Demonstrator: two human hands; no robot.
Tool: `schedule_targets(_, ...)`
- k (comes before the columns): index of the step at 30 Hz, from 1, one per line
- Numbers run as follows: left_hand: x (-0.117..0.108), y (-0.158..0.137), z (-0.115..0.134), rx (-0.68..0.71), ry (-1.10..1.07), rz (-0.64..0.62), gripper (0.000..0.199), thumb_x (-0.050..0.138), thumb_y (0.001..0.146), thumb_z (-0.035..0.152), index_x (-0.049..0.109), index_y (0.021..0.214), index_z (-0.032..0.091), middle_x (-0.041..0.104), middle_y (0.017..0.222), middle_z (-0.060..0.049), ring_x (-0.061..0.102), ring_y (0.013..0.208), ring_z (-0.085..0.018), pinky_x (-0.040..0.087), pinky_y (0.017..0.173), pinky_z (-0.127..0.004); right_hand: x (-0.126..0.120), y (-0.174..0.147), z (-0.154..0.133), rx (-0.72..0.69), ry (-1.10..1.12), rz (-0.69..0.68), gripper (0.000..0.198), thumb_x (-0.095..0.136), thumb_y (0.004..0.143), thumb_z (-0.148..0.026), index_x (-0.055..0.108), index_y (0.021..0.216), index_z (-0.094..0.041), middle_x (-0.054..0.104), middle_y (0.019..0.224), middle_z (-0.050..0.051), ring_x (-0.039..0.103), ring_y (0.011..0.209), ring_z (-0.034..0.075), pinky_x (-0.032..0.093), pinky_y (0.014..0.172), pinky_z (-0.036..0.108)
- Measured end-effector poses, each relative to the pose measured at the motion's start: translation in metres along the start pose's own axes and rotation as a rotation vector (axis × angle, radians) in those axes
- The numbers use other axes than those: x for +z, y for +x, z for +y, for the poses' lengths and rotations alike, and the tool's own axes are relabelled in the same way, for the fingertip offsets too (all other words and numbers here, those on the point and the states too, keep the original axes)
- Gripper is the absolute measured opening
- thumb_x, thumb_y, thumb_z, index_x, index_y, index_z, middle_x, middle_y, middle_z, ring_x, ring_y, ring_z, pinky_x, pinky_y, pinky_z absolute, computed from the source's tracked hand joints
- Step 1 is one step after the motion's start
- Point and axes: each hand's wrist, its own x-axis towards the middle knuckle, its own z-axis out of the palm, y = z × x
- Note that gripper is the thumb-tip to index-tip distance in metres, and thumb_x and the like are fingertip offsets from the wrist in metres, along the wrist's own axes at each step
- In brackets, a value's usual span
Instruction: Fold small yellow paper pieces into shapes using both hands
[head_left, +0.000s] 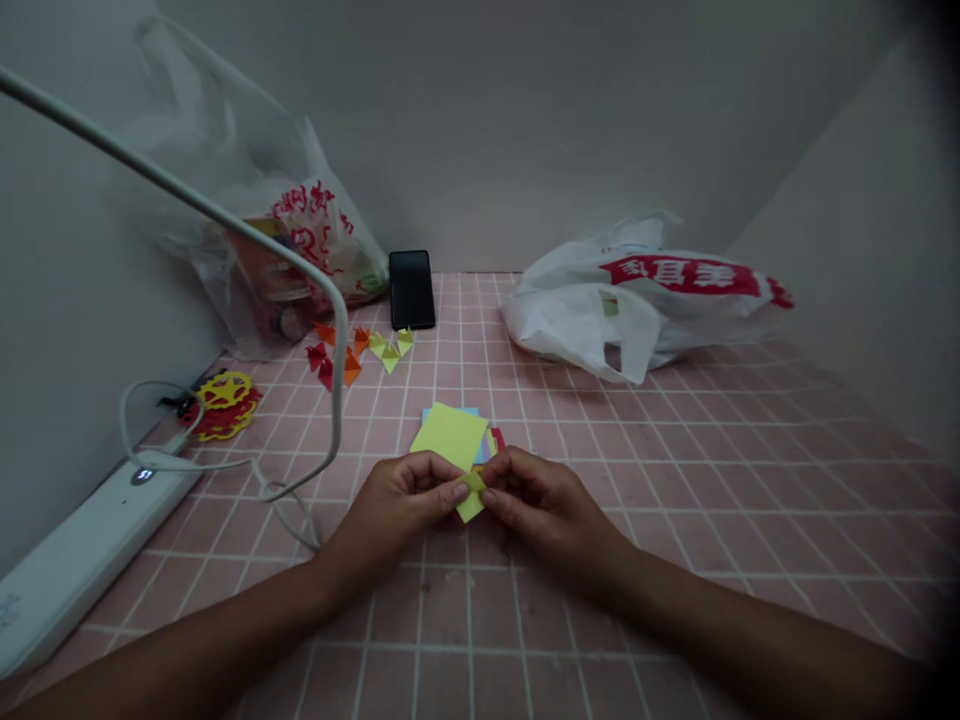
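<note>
The worktop (420, 660) was pink with white grid lines, backed by pale grey walls (480, 130). Your left hand (409, 500) and right hand (544, 505) each pinched the paper (471, 506), which sat between them on the near side of a pile of coloured sheets (450, 435). It was small, yellow and folded, one corner facing you.

The folded paper (472, 497) I pinched was yellow, the sheet (450, 435) beyond it yellow-green. The tabletop (442, 625) was pink, gridded in white; folded pieces (361, 342) showed red, orange and pale yellow. The phone (412, 290) was black, one plastic bag (574, 318) white with a red band (686, 275).
</note>
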Motion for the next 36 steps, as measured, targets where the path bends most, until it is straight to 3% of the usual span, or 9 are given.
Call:
schedule_targets(8, -0.002, 0.001, -0.010, -0.021, -0.030, -0.064, 0.020, 0.074, 0.074, 0.030, 0.064, 0.076, 0.014, 0.067, 0.067, 0.001, 0.056, 0.059, -0.009, 0.042, 0.059, -0.021, 0.002, 0.001, -0.003, -0.030, 0.044, 0.022, 0.009, 0.058, 0.086, -0.025, 0.056, 0.080, -0.018, 0.054, 0.068, -0.002, 0.047, 0.059, 0.011, 0.036, 0.053, 0.024)
schedule_targets(13, 0.000, 0.000, -0.009, -0.035, -0.033, -0.060, 0.022, 0.075, 0.073, 0.033, 0.062, 0.073, 0.014, 0.065, 0.065, 0.002, 0.056, 0.057, -0.009, 0.042, 0.057, -0.021, 0.001, -0.002, -0.003, -0.196, -0.176, 0.071, 0.002, 0.058, 0.086, -0.018, 0.060, 0.087, -0.017, 0.059, 0.078, 0.001, 0.054, 0.070, 0.014, 0.042, 0.063, 0.027)
schedule_targets(20, 0.005, -0.003, -0.002, -0.072, -0.042, -0.060, 0.027, 0.076, 0.069, 0.037, 0.064, 0.074, 0.013, 0.064, 0.064, 0.002, 0.055, 0.056, -0.009, 0.041, 0.055, -0.020, 0.002, -0.003, -0.001, -0.513, -0.415, 0.113, 0.013, 0.055, 0.087, -0.006, 0.059, 0.084, -0.018, 0.059, 0.079, 0.001, 0.055, 0.074, 0.014, 0.042, 0.067, 0.027)
schedule_targets(29, 0.004, -0.005, -0.004, -0.110, -0.148, -0.049, 0.026, 0.077, 0.071, 0.037, 0.065, 0.073, 0.014, 0.065, 0.065, 0.001, 0.058, 0.059, -0.010, 0.043, 0.059, -0.020, 0.000, -0.006, 0.002, -0.706, -0.588, 0.094, 0.019, 0.052, 0.091, -0.006, 0.064, 0.102, -0.015, 0.059, 0.090, 0.008, 0.059, 0.078, 0.016, 0.049, 0.066, 0.028)
schedule_targets(36, 0.002, -0.006, -0.012, -0.118, -0.216, -0.096, 0.024, 0.070, 0.080, 0.036, 0.064, 0.077, 0.014, 0.065, 0.069, -0.001, 0.058, 0.065, -0.010, 0.046, 0.067, -0.023, -0.002, -0.005, 0.001, -0.743, -0.661, 0.094, 0.021, 0.051, 0.090, -0.005, 0.064, 0.103, -0.014, 0.060, 0.091, 0.008, 0.059, 0.077, 0.016, 0.050, 0.065, 0.029)
